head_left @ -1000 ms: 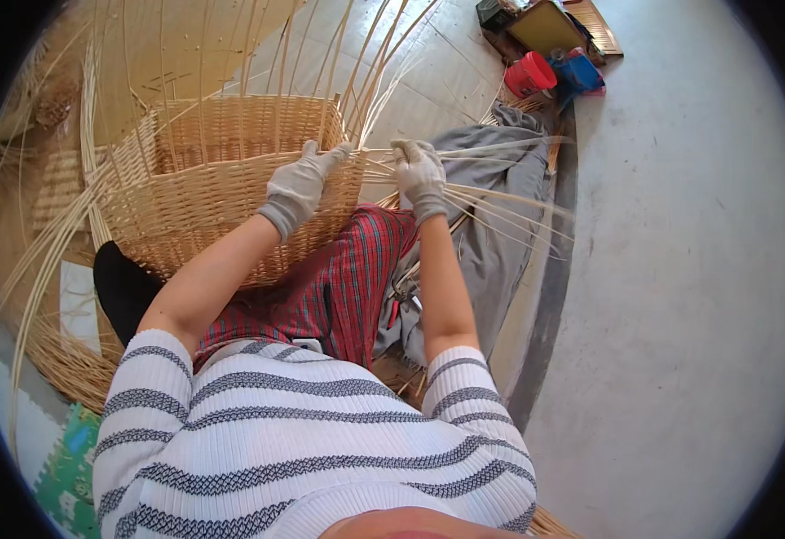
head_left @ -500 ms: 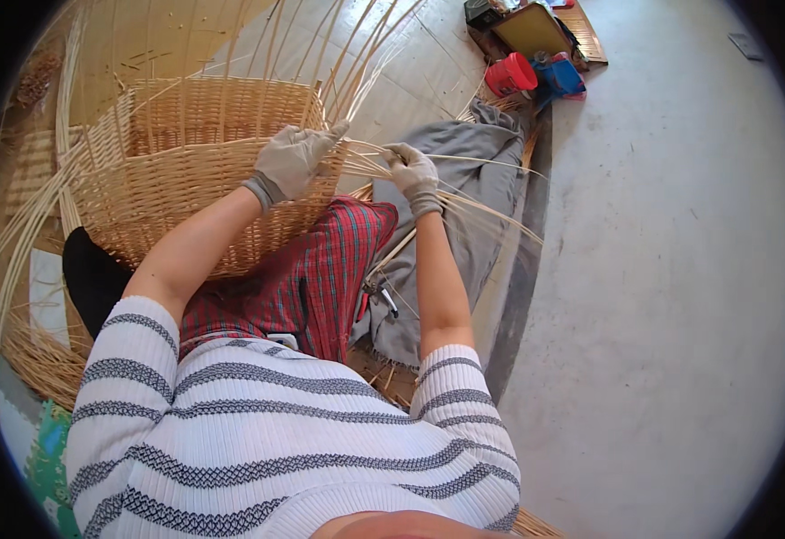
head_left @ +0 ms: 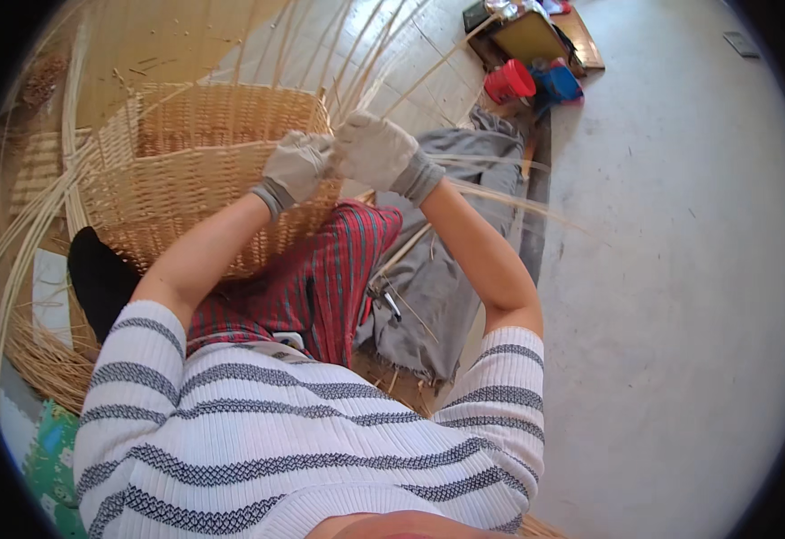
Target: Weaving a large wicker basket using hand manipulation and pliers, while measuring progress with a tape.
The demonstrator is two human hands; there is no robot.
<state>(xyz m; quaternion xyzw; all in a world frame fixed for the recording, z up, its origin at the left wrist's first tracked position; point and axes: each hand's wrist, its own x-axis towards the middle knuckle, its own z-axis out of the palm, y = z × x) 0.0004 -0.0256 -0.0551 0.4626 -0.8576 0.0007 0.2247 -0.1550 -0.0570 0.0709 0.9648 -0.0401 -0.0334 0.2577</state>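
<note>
A pale woven wicker basket (head_left: 199, 198) rests tilted against my lap, long upright stakes rising from its rim. My gloved left hand (head_left: 295, 166) is closed at its right-hand corner, gripping wicker strands there. Right beside it, my gloved right hand (head_left: 376, 154) is curled round wicker as well, its back toward me and the fingertips hidden. Loose wicker strands (head_left: 509, 198) trail out to the right from behind the right wrist. Below the basket lies a red plaid cloth (head_left: 325, 278) over my legs.
On the right, a grey cloth (head_left: 437, 269) carries a dark-and-white hand tool (head_left: 385, 299). Beyond it stand a red bucket (head_left: 509, 81) and a blue container (head_left: 559, 83). A bundle of thin wicker (head_left: 47, 359) lies at left, with pale strands (head_left: 29, 225) above it.
My right hand has swung left and up, turning over, from the loose strands to beside my left hand. The left hand stays at the corner, shifted slightly. The trailing strands have moved.
</note>
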